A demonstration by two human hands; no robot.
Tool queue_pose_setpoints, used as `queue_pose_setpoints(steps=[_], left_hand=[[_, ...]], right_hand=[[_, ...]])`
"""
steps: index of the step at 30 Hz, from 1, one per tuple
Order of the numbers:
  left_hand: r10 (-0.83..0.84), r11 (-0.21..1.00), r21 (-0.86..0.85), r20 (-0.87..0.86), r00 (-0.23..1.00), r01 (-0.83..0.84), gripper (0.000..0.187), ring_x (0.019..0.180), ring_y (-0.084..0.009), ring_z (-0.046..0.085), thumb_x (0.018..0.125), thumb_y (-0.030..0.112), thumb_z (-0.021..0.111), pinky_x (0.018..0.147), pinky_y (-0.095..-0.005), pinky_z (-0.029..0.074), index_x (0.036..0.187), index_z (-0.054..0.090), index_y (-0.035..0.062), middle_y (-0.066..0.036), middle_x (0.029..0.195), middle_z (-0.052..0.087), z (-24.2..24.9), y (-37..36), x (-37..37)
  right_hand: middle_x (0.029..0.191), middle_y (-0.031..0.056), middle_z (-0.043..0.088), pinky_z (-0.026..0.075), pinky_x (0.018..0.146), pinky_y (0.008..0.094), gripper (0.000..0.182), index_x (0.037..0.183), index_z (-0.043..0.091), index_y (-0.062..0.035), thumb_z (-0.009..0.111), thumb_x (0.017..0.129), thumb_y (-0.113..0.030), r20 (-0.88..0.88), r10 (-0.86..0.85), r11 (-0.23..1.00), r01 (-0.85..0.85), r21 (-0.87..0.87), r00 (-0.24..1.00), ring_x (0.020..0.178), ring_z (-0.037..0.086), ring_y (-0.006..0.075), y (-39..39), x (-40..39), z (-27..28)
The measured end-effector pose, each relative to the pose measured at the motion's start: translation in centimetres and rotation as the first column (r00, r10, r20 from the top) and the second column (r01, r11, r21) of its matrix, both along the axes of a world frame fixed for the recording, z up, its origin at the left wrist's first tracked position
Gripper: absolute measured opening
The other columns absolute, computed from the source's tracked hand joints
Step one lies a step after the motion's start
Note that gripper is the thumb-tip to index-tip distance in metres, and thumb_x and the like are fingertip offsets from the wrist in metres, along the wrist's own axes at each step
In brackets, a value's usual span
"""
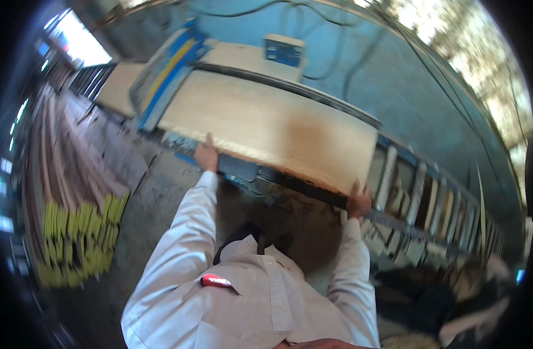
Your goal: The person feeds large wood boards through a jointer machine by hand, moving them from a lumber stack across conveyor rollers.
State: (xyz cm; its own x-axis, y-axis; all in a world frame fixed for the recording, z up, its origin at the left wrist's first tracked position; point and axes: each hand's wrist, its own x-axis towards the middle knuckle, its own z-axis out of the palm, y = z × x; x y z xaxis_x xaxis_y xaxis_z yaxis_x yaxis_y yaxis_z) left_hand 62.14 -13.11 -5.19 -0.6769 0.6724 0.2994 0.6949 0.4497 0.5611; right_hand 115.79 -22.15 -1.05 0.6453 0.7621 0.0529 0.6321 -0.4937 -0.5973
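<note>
A long pale wooden board (260, 113) lies flat on a machine bed, with a darker brown patch towards its right part. At its near edge, left of the middle, my left hand (207, 155) grips the board, one finger reaching up over the edge. My right hand (358, 201) is closed on the near right corner, fingertips over the top and the rest partly hidden. The board's far left end meets a blue, yellow and grey machine frame (167, 75) that spans the bed.
A roller conveyor (426, 198) runs off to the right. Behind the bed are a blue control box (284, 51) and hanging cables. Long wooden strips (62, 157) with yellow-green ends are stacked at left. Another pale board (119, 87) lies beyond the machine frame. Clutter fills the lower right.
</note>
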Motion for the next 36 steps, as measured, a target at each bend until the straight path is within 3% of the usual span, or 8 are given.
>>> queue_pose_setpoints(steps=[1, 3, 4, 15, 21, 23, 30, 36], left_hand=[[-0.028, 0.999, -0.031, -0.074, 0.997, 0.025, 0.069, 0.079, -0.048, 0.067, 0.098, 0.059, 0.056, 0.076, -0.0544, 0.051, 0.078, 0.067, -0.0062, -0.029, 0.082, 0.069, 0.3, 0.0, -0.1], [0.088, 0.995, 0.021, 0.197, 0.976, -0.094, 0.077, 0.079, -0.0477, 0.067, 0.097, 0.066, 0.053, 0.075, -0.0546, 0.05, 0.077, 0.068, -0.0071, -0.03, 0.078, 0.069, 4.0, -0.5, 2.1], [0.087, 0.995, 0.027, 0.18, 0.98, -0.093, 0.079, 0.079, -0.0473, 0.067, 0.096, 0.067, 0.053, 0.076, -0.0545, 0.049, 0.078, 0.068, -0.0081, -0.03, 0.079, 0.069, 4.0, -0.5, 2.1], [0.003, 0.999, 0.035, 0.464, 0.886, -0.022, 0.07, 0.066, -0.0363, 0.064, 0.099, 0.059, 0.054, 0.07, -0.0489, 0.048, 0.074, 0.063, -0.0059, -0.02, 0.07, 0.068, 4.7, -0.9, 1.9], [-0.024, 0.997, 0.078, 0.431, 0.902, -0.011, 0.066, 0.066, -0.0392, 0.066, 0.099, 0.055, 0.057, 0.068, -0.0507, 0.05, 0.076, 0.064, -0.0067, -0.024, 0.072, 0.069, 2.1, -0.2, 0.4], [0.016, 0.992, 0.119, 0.128, 0.992, -0.032, 0.067, 0.067, -0.0417, 0.066, 0.098, 0.055, 0.059, 0.068, -0.0525, 0.05, 0.076, 0.064, -0.008, -0.028, 0.072, 0.067, 1.4, -0.2, 0.3], [0.055, 0.981, 0.169, 0.231, 0.971, -0.096, 0.06, 0.08, -0.0504, 0.066, 0.096, 0.057, 0.06, 0.07, -0.0556, 0.05, 0.081, 0.064, -0.0011, -0.029, 0.079, 0.067, -0.3, -0.3, -0.5], [-0.037, 0.969, 0.241, 0.356, 0.934, -0.053, 0.054, 0.082, -0.0487, 0.066, 0.095, 0.05, 0.066, 0.068, -0.0545, 0.049, 0.078, 0.06, -0.001, -0.029, 0.08, 0.065, 3.1, -1.4, 0.3]], right_hand=[[0.109, 0.0228, 0.074, 0.054, 0.087, 0.0507, 0.068, 0.136, 0.062, -0.014, 0.057, 0.092, -0.066, -0.011, 0.002, 0.996, -0.001, 0.085, 1.0, 0.102, 0.07, 0.0444, -0.1, -0.1, -0.3], [0.109, 0.0226, 0.073, 0.054, 0.086, 0.0492, 0.061, 0.133, 0.062, -0.0128, 0.059, 0.094, -0.059, -0.043, -0.005, 1.0, 0.005, 0.003, 0.999, 0.102, 0.07, 0.0427, -0.3, -0.6, 1.9], [0.109, 0.0226, 0.073, 0.054, 0.086, 0.0492, 0.061, 0.133, 0.062, -0.0128, 0.059, 0.094, -0.059, -0.039, -0.061, 0.998, 0.061, 0.002, 0.997, 0.102, 0.07, 0.0427, -0.5, -0.6, 2.2], [0.109, 0.0236, 0.073, 0.052, 0.09, 0.049, 0.057, 0.128, 0.064, -0.0075, 0.061, 0.095, -0.053, -0.05, 0.011, 0.991, -0.004, 0.133, 0.999, 0.103, 0.069, 0.0432, -0.3, -0.3, 1.3], [0.106, 0.0239, 0.073, 0.053, 0.087, 0.0497, 0.053, 0.129, 0.065, -0.016, 0.063, 0.094, -0.056, 0.047, -0.039, 0.999, 0.039, 0.009, 0.998, 0.101, 0.069, 0.0441, 0.0, -1.0, 2.1], [0.109, 0.0249, 0.072, 0.053, 0.089, 0.0513, 0.057, 0.133, 0.064, -0.0147, 0.061, 0.095, -0.057, 0.115, -0.027, 0.999, 0.025, 0.025, 0.993, 0.102, 0.069, 0.0449, 0.2, -0.3, -0.1], [0.136, 0.0279, 0.061, 0.044, 0.107, 0.0454, 0.077, 0.137, 0.057, 0.0055, 0.056, 0.098, -0.06, 0.119, 0.091, 0.996, -0.092, 0.007, 0.989, 0.127, 0.057, 0.0443, 0.4, 0.5, -1.0], [0.13, 0.0307, 0.063, 0.045, 0.104, 0.0444, 0.078, 0.133, 0.058, 0.0091, 0.054, 0.099, -0.061, 0.045, 0.153, 0.987, -0.155, 0.044, 0.987, 0.122, 0.06, 0.043, 0.2, 0.4, -0.2]])
